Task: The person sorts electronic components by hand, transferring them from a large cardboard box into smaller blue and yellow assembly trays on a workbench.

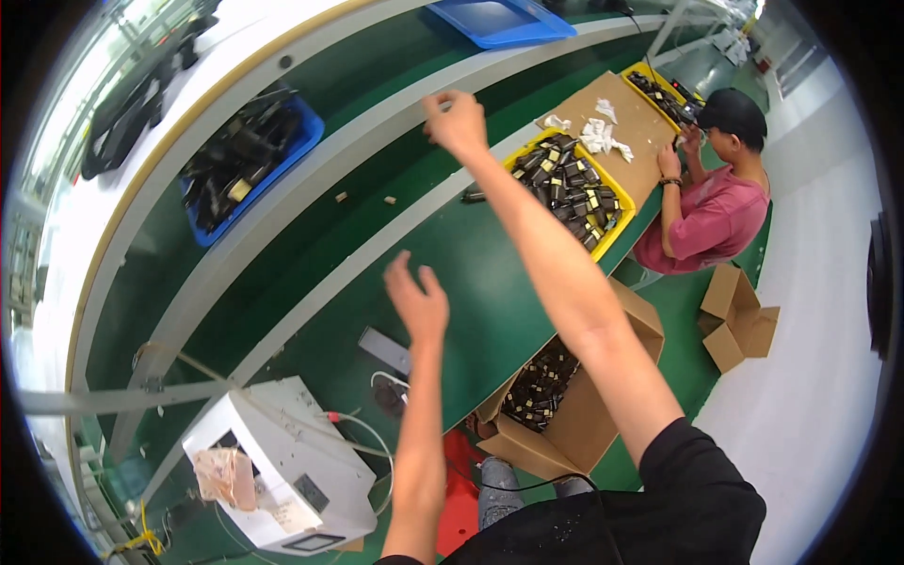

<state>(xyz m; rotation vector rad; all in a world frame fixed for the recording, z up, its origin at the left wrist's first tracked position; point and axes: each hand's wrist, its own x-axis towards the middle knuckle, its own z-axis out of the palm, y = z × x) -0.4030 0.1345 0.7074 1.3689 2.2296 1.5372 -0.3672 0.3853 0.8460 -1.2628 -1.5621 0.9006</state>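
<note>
A: What do the fingers show?

B: The right hand (456, 122) is stretched far out at 12 o'clock, fingers curled in; whether they pinch something small cannot be told. The left hand (418, 299) hangs mid-air, fingers loosely spread, holding nothing.

A: What lies nearest the right hand?

B: At its 4 o'clock, the yellow tray (610, 184) heaped with small dark parts (565, 184); at its 8 o'clock, two tiny bits (365, 198) on the green belt (377, 122).

A: How would such a part handle?

B: Judged light, rigid and hard-edged; a fingertip pinch across its short sides should serve, one piece at a time.

A: Farther out?

B: A blue bin (303, 132) at 10 o'clock, a white machine (282, 461) at 7, a carton (565, 414) of like parts at 5, and a seated person (706, 207) at 3.
</note>
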